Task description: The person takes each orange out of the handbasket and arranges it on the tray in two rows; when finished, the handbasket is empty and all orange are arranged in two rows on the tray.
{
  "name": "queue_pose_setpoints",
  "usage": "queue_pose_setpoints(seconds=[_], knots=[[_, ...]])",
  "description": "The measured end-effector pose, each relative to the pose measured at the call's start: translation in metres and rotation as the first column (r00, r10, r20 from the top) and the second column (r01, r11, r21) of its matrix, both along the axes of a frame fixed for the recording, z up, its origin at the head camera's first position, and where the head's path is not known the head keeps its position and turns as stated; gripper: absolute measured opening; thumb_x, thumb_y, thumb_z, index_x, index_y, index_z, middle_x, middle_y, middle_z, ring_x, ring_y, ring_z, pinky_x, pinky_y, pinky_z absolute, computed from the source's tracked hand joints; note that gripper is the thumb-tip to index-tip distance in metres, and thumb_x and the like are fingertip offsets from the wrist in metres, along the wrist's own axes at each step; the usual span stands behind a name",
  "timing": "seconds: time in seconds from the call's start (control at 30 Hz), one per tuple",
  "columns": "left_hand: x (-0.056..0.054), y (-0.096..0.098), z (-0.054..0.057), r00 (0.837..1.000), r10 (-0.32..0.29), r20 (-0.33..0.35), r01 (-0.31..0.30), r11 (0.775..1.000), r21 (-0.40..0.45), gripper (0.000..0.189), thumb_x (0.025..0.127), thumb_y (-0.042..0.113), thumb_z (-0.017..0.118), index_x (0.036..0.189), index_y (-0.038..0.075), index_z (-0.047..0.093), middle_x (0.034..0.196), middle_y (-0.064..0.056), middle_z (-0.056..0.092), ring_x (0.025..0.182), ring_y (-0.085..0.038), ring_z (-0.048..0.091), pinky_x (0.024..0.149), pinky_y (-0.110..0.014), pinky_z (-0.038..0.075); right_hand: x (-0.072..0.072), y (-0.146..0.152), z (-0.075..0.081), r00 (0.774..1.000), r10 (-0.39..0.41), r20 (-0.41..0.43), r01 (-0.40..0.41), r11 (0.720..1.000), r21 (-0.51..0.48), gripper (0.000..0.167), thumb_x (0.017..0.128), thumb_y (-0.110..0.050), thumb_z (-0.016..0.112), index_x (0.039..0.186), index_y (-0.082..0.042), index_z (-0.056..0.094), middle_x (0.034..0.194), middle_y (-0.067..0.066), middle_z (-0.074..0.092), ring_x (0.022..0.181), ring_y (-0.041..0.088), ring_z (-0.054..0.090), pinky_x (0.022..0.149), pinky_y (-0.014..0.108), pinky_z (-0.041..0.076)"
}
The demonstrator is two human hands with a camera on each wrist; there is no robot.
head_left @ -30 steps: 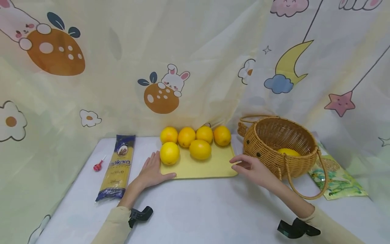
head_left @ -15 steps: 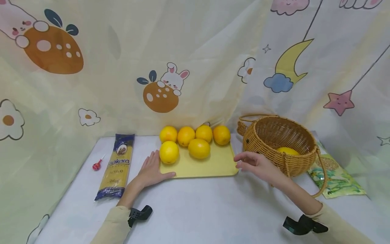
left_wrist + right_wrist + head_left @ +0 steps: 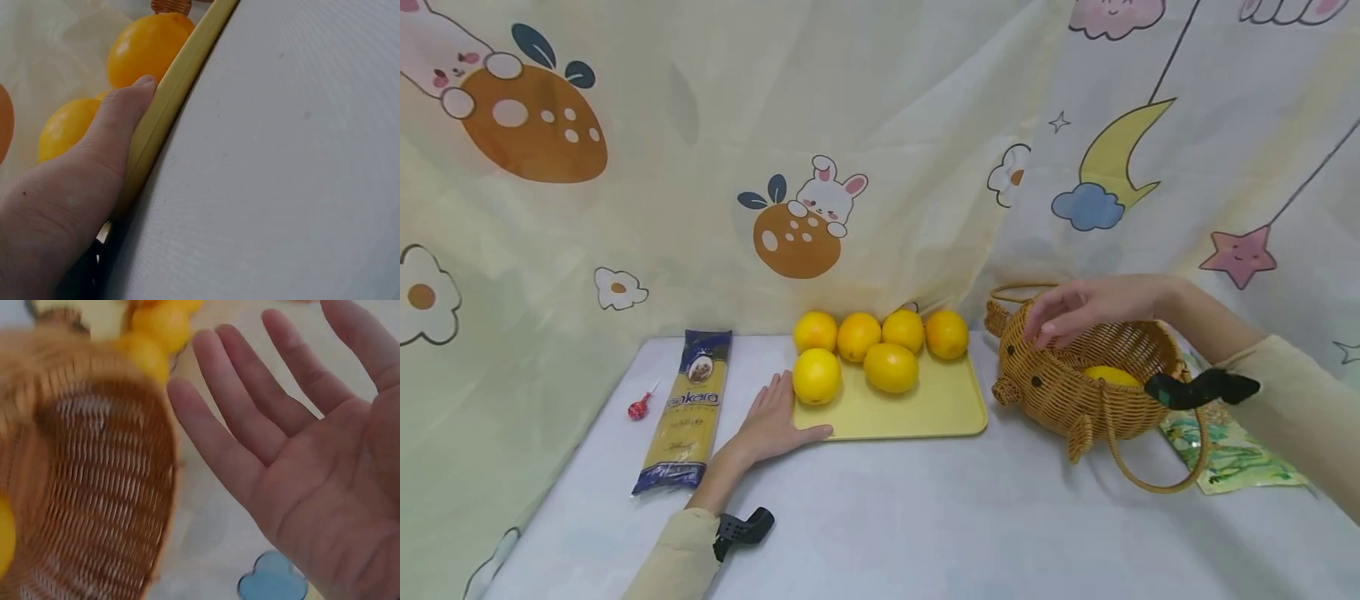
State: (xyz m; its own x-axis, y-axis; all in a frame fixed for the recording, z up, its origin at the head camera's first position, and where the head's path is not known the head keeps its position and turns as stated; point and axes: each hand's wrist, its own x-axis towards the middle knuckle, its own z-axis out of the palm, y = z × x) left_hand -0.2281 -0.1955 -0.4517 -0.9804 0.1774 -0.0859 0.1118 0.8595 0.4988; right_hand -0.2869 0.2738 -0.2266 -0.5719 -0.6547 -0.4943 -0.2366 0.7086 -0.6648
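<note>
In the head view, my left hand (image 3: 771, 421) rests at the front left corner of a yellow tray (image 3: 925, 412), fingers straight along its side. The left wrist view shows the thumb (image 3: 119, 119) lying on the tray's edge (image 3: 172, 87). Several yellow citrus fruits (image 3: 891, 367) sit on the tray, most in a row at the back. My right hand (image 3: 1093, 304) hovers over the far rim of a pig-shaped wicker basket (image 3: 1052, 404), fingers loosely bent and holding nothing. One yellow fruit (image 3: 1111, 376) lies inside the basket. In the right wrist view, the palm (image 3: 325, 481) faces the camera, fingers spread.
A pasta packet (image 3: 688, 417) lies left of the left hand, with a red lollipop (image 3: 638, 408) beyond it. A green printed bag (image 3: 1247, 450) lies partly behind the basket. One basket handle (image 3: 1157, 487) droops onto the table. A patterned curtain (image 3: 910, 167) hangs behind everything.
My right hand has gone from beside the tray's right edge up and over to the basket's far rim. The left hand, tray and fruits stay put.
</note>
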Motion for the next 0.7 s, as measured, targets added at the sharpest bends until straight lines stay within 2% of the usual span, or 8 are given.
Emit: queue_pose_setpoints(seconds=[0.07, 0.1, 0.23, 0.3, 0.47, 0.57, 0.7], knots=[[0.002, -0.002, 0.000, 1.000, 0.007, 0.004, -0.007, 1.000, -0.003, 0.130, 0.072, 0.079, 0.061, 0.155, -0.001, -0.001, 0.163, -0.022, 0.000, 0.152, -0.037, 0.000, 0.124, -0.054, 0.001, -0.018, 0.003, 0.001, 1.000, -0.026, -0.010, 0.027, 0.995, 0.099, 0.038, 0.100, -0.029, 0.053, 0.129, -0.006, 0.054, 0.132, 0.016, 0.057, 0.117, 0.027, 0.060, 0.100, 0.036, 0.053], [0.001, -0.001, 0.000, 1.000, 0.007, 0.006, -0.007, 1.000, -0.004, 0.130, 0.072, 0.079, 0.061, 0.155, -0.001, -0.001, 0.163, -0.022, 0.000, 0.152, -0.037, 0.000, 0.124, -0.053, 0.001, -0.025, 0.006, 0.000, 1.000, -0.012, -0.024, 0.016, 0.988, 0.153, 0.040, 0.099, -0.032, 0.053, 0.130, -0.006, 0.054, 0.133, 0.015, 0.057, 0.119, 0.026, 0.058, 0.101, 0.038, 0.053], [0.001, 0.000, 0.000, 1.000, 0.005, 0.006, -0.005, 1.000, -0.002, 0.130, 0.072, 0.078, 0.061, 0.155, 0.000, -0.001, 0.163, -0.022, 0.000, 0.152, -0.036, 0.000, 0.124, -0.053, 0.001, -0.044, 0.018, -0.014, 0.999, -0.031, 0.024, 0.021, 0.943, 0.331, 0.051, 0.097, -0.038, 0.056, 0.136, -0.006, 0.049, 0.141, 0.021, 0.049, 0.123, 0.035, 0.054, 0.096, 0.049, 0.054], [0.001, 0.000, -0.002, 1.000, 0.005, 0.006, -0.005, 1.000, 0.000, 0.131, 0.072, 0.079, 0.061, 0.155, 0.000, -0.001, 0.163, -0.022, 0.001, 0.152, -0.036, 0.000, 0.125, -0.053, 0.002, -0.048, 0.021, -0.023, 0.994, -0.061, 0.089, 0.022, 0.923, 0.385, 0.057, 0.096, -0.038, 0.057, 0.141, -0.005, 0.044, 0.144, 0.026, 0.044, 0.127, 0.041, 0.051, 0.093, 0.054, 0.054], [0.002, 0.000, -0.005, 1.000, 0.009, 0.012, -0.009, 1.000, -0.014, 0.132, 0.071, 0.081, 0.059, 0.155, 0.000, -0.002, 0.163, -0.021, 0.000, 0.152, -0.036, 0.000, 0.124, -0.053, 0.002, -0.050, 0.022, -0.046, 0.946, -0.201, 0.255, 0.068, 0.891, 0.449, 0.078, 0.089, -0.032, 0.069, 0.149, -0.003, 0.029, 0.146, 0.032, 0.039, 0.134, 0.049, 0.042, 0.086, 0.063, 0.053], [0.002, -0.001, -0.004, 1.000, 0.010, 0.016, -0.010, 1.000, -0.021, 0.132, 0.070, 0.082, 0.059, 0.155, 0.001, -0.003, 0.163, -0.020, 0.000, 0.153, -0.035, -0.001, 0.125, -0.052, 0.001, -0.053, 0.023, -0.055, 0.932, -0.247, 0.267, 0.090, 0.868, 0.488, 0.087, 0.085, -0.028, 0.074, 0.151, 0.000, 0.024, 0.149, 0.035, 0.031, 0.138, 0.053, 0.030, 0.087, 0.068, 0.050], [0.000, -0.001, -0.003, 1.000, 0.007, 0.006, -0.007, 1.000, -0.021, 0.132, 0.071, 0.081, 0.058, 0.155, 0.000, -0.002, 0.163, -0.021, 0.000, 0.152, -0.036, -0.001, 0.124, -0.053, 0.002, -0.060, 0.030, -0.060, 0.940, -0.248, 0.235, 0.089, 0.842, 0.533, 0.088, 0.083, -0.030, 0.075, 0.150, 0.000, 0.026, 0.149, 0.037, 0.027, 0.137, 0.057, 0.029, 0.092, 0.074, 0.043]])
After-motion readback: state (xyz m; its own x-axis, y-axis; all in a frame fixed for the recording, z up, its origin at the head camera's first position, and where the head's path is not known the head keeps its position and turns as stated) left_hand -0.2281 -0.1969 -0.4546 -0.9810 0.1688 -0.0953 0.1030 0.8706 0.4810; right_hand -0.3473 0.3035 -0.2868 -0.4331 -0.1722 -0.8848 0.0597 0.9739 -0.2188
